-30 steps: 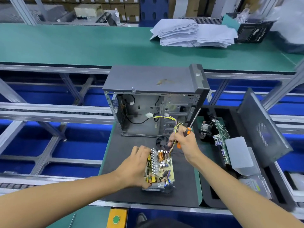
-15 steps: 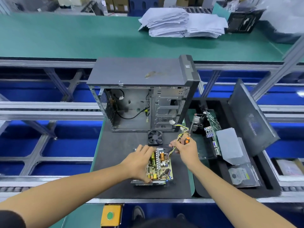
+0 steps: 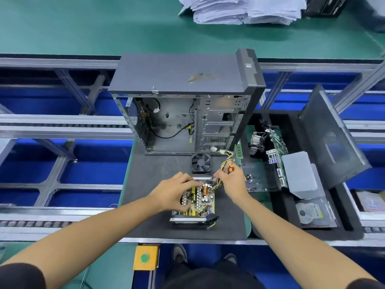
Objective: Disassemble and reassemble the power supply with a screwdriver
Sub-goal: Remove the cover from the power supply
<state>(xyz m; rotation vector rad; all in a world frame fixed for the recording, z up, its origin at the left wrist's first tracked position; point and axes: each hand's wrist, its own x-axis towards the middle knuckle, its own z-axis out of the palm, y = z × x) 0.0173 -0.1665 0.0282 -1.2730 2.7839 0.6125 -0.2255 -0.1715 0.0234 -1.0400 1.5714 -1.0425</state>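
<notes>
Two hands work over one opened power supply (image 3: 196,202) lying near the front of the black mat (image 3: 150,184), the left hand (image 3: 177,191) curled round its left edge, the right hand (image 3: 230,180) gripping one orange-handled screwdriver (image 3: 230,169) at its far right corner, just near of one loose fan (image 3: 201,162) and one open computer case (image 3: 183,105).

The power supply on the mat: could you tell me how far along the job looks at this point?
Done: the power supply is open, its circuit board bare, and the fan lies apart on the mat. In hand: the left hand grips the board while the right hand holds the screwdriver by the wires. Left: no cover sits on the unit, so closing it remains.
</notes>
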